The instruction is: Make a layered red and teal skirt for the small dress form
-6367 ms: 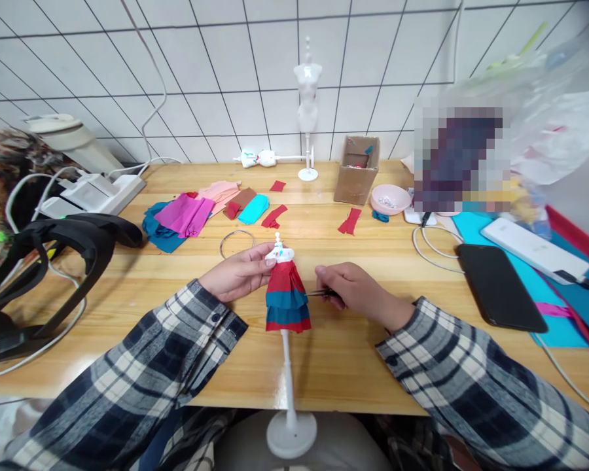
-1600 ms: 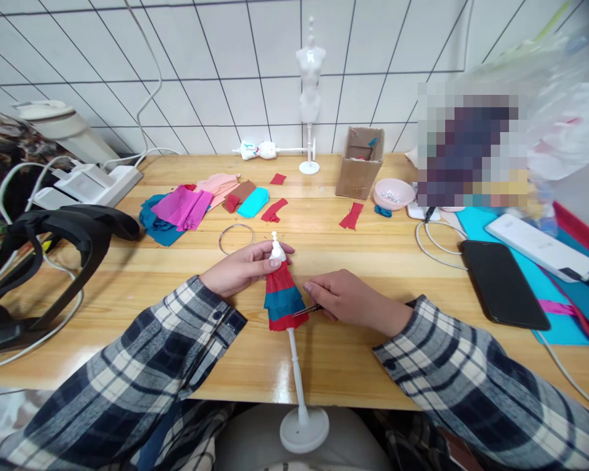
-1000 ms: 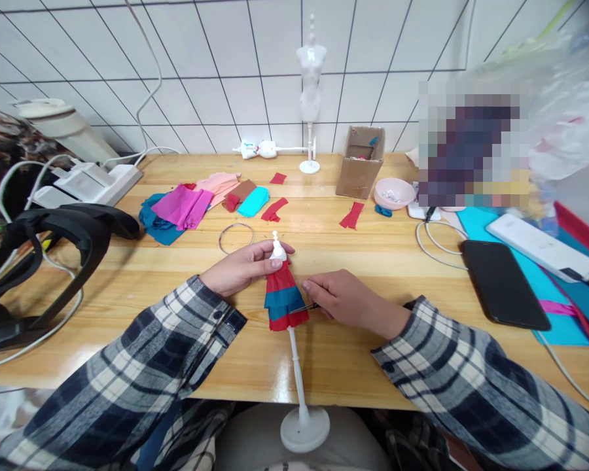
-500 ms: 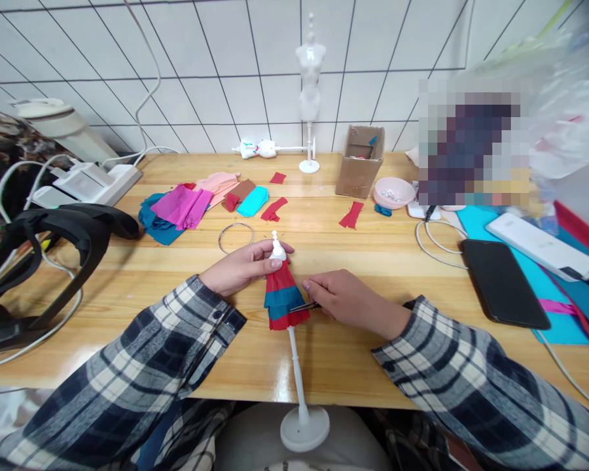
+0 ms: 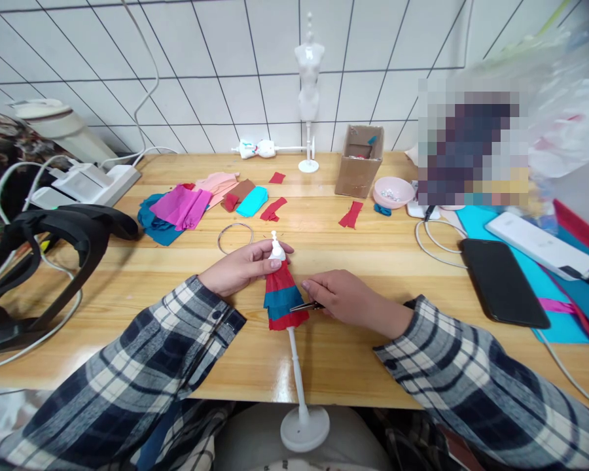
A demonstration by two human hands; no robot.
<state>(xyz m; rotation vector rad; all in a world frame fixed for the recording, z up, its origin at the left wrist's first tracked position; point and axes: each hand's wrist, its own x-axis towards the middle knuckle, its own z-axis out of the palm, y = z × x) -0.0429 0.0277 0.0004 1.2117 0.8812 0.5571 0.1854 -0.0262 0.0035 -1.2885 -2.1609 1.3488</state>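
Note:
My left hand (image 5: 243, 267) is closed round the upper body of a small white mannequin (image 5: 277, 250), its thumb across the chest. The mannequin leans away from me, its round base (image 5: 305, 429) near my lap past the table's front edge. It wears a tiered paper skirt (image 5: 279, 297) in red and teal. In my right hand (image 5: 346, 297) is a slim dark metal tool, seemingly tweezers (image 5: 308, 306), with the tip at the skirt's lower teal tier. My fingers hide the tool's rear part.
Folded coloured paper (image 5: 184, 206) and red scraps (image 5: 273, 209) lie beyond my hands, near a wire ring (image 5: 235, 238). Farther back stand another mannequin (image 5: 309, 85), a cardboard box (image 5: 359, 163) and a pink bowl (image 5: 394, 193). A phone (image 5: 503, 282) lies right, a black headset frame (image 5: 53, 261) left.
The tool in my right hand has shifted slightly, and more of its dark shaft shows against the skirt. My left hand and the mannequin stay in place.

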